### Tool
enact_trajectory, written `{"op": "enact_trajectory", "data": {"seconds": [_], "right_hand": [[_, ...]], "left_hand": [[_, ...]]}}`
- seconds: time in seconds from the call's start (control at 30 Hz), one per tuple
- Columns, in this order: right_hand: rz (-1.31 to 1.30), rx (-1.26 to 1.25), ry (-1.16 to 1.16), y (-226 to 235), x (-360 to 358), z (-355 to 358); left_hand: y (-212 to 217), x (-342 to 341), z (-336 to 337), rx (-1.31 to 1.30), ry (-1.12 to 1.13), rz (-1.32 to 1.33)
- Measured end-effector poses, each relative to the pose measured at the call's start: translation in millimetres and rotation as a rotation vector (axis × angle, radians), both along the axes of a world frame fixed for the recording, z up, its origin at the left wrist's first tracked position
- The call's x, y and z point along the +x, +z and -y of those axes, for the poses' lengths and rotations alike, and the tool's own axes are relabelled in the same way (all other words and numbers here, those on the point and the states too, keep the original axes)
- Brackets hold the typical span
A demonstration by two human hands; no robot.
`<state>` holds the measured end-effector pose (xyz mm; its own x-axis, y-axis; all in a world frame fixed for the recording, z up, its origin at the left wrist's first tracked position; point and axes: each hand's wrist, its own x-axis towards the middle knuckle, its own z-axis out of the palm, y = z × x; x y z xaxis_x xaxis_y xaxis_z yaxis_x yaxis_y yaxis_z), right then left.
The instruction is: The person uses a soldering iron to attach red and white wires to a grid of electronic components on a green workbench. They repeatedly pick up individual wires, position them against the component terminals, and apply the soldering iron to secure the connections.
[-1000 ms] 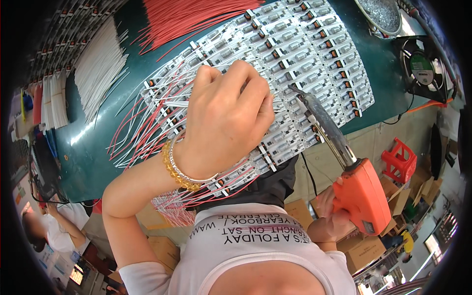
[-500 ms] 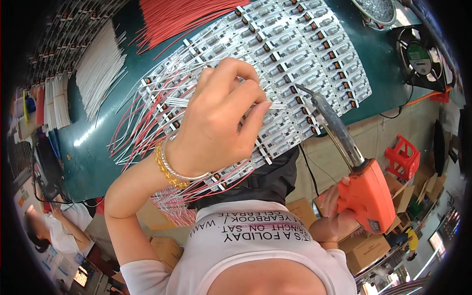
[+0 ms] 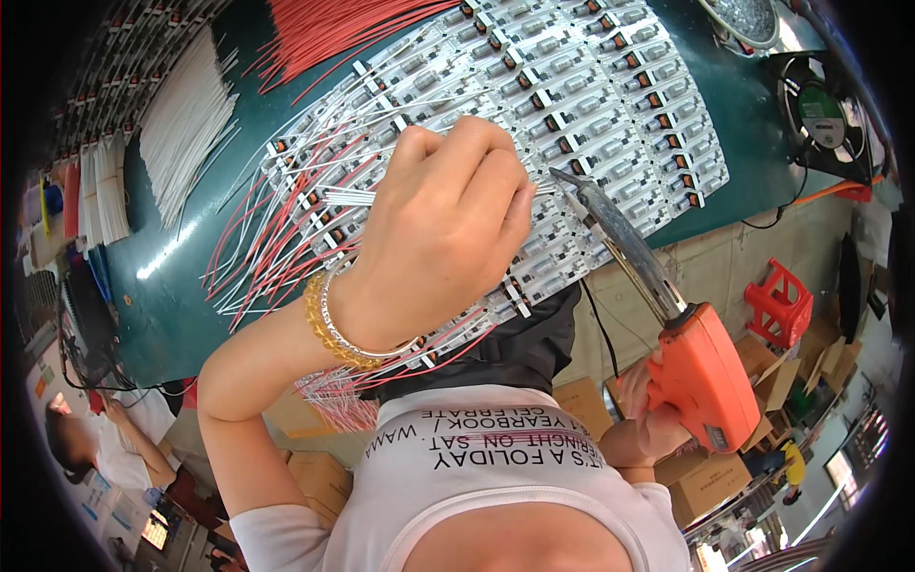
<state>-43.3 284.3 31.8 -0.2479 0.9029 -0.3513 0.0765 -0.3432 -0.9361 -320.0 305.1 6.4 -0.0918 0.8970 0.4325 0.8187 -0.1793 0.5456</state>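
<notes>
My left hand (image 3: 443,229) is closed in a pinch over a panel of small circuit boards (image 3: 600,110). A bundle of thin white wires (image 3: 350,196) runs through its grip, the far ends poking out by the fingertips. On the right, my right hand (image 3: 653,405) wraps around the handle of an orange soldering gun (image 3: 713,377). The gun's dark tip points up and left, close beside my left fingertips; whether it touches a board I cannot tell. Red and white wires (image 3: 276,224) hang from the boards along the panel's left side.
Piles of red wires (image 3: 324,33) and white wires (image 3: 186,129) lie on the green table (image 3: 162,315). A black fan (image 3: 822,116) and a metal bowl (image 3: 743,21) stand at the far right. A red stool (image 3: 780,303) is on the floor, and another person (image 3: 129,439) sits at left.
My left hand has shifted slightly right with the white wires. The soldering gun's tip has moved left, nearer to my left fingertips.
</notes>
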Motion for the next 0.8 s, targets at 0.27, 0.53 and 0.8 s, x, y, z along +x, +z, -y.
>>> {"op": "enact_trajectory", "data": {"seconds": [0.27, 0.53, 0.8], "right_hand": [[0.153, 0.139, 0.076, -11.1, 18.7, 4.9], [0.021, 0.294, 0.120, -14.7, 11.6, -2.8], [-0.075, 0.309, 0.085, -8.7, -3.6, -7.8]], "left_hand": [[-1.5, 1.2, -0.5, 0.021, 0.013, -0.033], [-1.3, 1.6, -0.4, 0.022, 0.004, -0.037], [4.3, 1.5, 1.8, -0.053, -0.031, 0.056]]}}
